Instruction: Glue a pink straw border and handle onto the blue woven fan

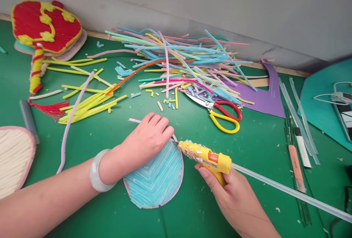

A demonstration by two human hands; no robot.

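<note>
Seemingly gluing strip [134, 120] round disc [156, 185]: right hand [232, 192] gripping glue gun [199, 153], left hand [148, 133] curled over strip, pinch hidden; next needs strip pressed.

Green table [192, 218] stands against a grey wall [206, 7], faintly scuffed. Tan strip [295, 71] runs along the table's rear edge. Light is soft, with dull sheen on the tabletop.
</note>
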